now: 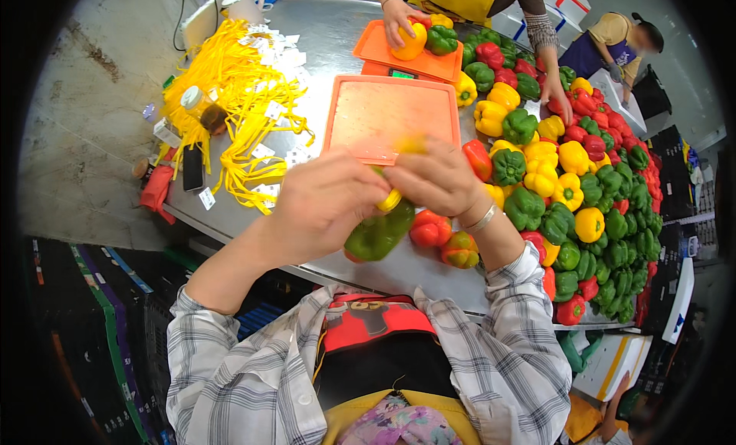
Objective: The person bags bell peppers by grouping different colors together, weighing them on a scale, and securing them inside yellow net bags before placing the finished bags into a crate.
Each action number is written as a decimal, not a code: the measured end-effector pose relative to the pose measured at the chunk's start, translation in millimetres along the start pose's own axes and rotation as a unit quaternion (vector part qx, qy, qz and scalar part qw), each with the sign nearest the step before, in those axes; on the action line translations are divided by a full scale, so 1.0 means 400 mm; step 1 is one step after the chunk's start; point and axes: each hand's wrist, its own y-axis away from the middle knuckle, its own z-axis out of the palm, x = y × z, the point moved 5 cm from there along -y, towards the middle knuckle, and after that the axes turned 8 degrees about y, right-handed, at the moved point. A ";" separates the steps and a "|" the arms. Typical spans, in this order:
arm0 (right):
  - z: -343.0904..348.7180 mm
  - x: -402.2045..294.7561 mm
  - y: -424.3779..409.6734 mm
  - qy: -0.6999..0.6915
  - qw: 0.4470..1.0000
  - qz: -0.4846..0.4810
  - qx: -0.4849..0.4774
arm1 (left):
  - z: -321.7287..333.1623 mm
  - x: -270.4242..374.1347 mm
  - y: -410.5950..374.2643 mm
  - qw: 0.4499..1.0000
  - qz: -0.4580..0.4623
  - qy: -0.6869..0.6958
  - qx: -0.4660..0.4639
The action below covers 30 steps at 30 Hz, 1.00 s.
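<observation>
My left hand (pixel 325 203) and my right hand (pixel 437 177) meet above the near edge of the metal table, both blurred by motion. Between them is a yellow plastic strip (pixel 390 201), gathered at the top of what looks like a bag. A green bell pepper (pixel 379 232) hangs just under my fingers; whether others are behind it is hard to tell. My left fingers pinch beside the gathered strip. The right hand's fingers are closed round it, with a blurred yellow part (pixel 411 144) above them. Beyond my hands lies an orange tray (pixel 394 114) with nothing on it.
Red, green and yellow bell peppers (pixel 540 175) are heaped on the right. Yellow strips with white labels (pixel 241 94), a jar (pixel 195 100) and a phone (pixel 193 168) lie left. Opposite, another person's hand (pixel 399 22) holds a yellow pepper over an orange scale tray (pixel 368 39).
</observation>
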 end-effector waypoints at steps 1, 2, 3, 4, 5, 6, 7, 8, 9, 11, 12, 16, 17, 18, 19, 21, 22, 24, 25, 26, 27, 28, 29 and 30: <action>-0.015 0.017 -0.047 -0.018 0.999 0.015 0.040 | -0.042 0.035 -0.038 0.999 -0.023 0.018 0.021; -0.027 0.036 -0.100 -0.035 0.996 0.029 0.080 | -0.080 0.068 -0.072 0.997 -0.043 0.036 0.044; -0.037 0.068 -0.156 -0.051 0.987 0.046 0.143 | -0.099 0.083 -0.087 0.979 -0.135 0.094 0.122; -0.016 0.094 -0.194 -0.065 0.977 0.090 0.183 | -0.121 0.083 -0.109 0.947 -0.215 0.159 0.176; 0.025 0.139 -0.222 -0.230 0.924 0.116 0.283 | -0.122 0.064 -0.119 0.879 -0.296 0.258 0.271; 0.102 0.165 -0.238 -0.351 0.888 0.203 0.216 | -0.129 0.038 -0.119 0.824 -0.292 0.362 0.324; 0.139 0.177 -0.228 -0.483 0.801 0.266 0.233 | -0.109 0.013 -0.143 0.757 -0.274 0.474 0.356; 0.220 0.170 -0.189 -0.653 0.661 0.312 0.198 | -0.103 -0.010 -0.124 0.765 -0.291 0.435 0.375; 0.302 0.157 -0.143 -0.776 0.473 0.372 0.190 | -0.095 -0.043 -0.093 0.769 -0.305 0.397 0.398; 0.383 0.087 -0.073 -0.836 0.307 0.408 0.199 | -0.073 -0.087 -0.023 0.783 -0.341 0.314 0.415; 0.399 0.043 -0.040 -0.836 0.288 0.416 0.212 | -0.054 -0.092 0.020 0.795 -0.359 0.274 0.404; 0.481 -0.252 0.038 -0.785 0.394 0.423 0.222 | -0.049 -0.036 0.286 0.836 -0.395 0.110 0.364; 0.459 -0.271 0.056 -0.761 0.428 0.426 0.237 | -0.032 -0.021 0.272 0.848 -0.382 0.093 0.355; 0.456 -0.311 0.056 -0.804 0.296 0.453 0.248 | -0.016 -0.015 0.283 0.854 -0.378 0.061 0.353; 0.448 -0.345 0.063 -0.819 0.157 0.481 0.272 | 0.011 -0.014 0.283 0.860 -0.372 0.033 0.348; 0.460 -0.390 0.067 -0.816 0.032 0.509 0.272 | 0.038 -0.030 0.303 0.828 -0.388 0.054 0.401; 0.491 -0.414 0.073 -0.810 0.044 0.524 0.259 | 0.040 -0.042 0.345 0.809 -0.396 0.063 0.429; 0.558 -0.451 0.116 -0.806 0.087 0.530 0.247 | 0.040 -0.067 0.399 0.792 -0.414 0.024 0.449; 0.570 -0.460 0.116 -0.796 0.088 0.548 0.242 | 0.037 -0.076 0.411 0.788 -0.407 0.015 0.462; 0.581 -0.465 0.117 -0.785 0.089 0.565 0.237 | 0.034 -0.085 0.419 0.783 -0.400 0.006 0.476; 0.582 -0.462 0.114 -0.775 0.093 0.581 0.230 | 0.031 -0.097 0.427 0.779 -0.390 -0.001 0.491; 0.575 -0.460 0.113 -0.765 0.093 0.588 0.246 | 0.027 -0.102 0.426 0.801 -0.371 -0.060 0.467; 0.569 -0.463 0.112 -0.759 0.086 0.600 0.237 | 0.026 -0.105 0.428 0.802 -0.375 -0.076 0.458; 0.558 -0.463 0.111 -0.754 0.079 0.611 0.228 | 0.023 -0.105 0.426 0.803 -0.379 -0.092 0.450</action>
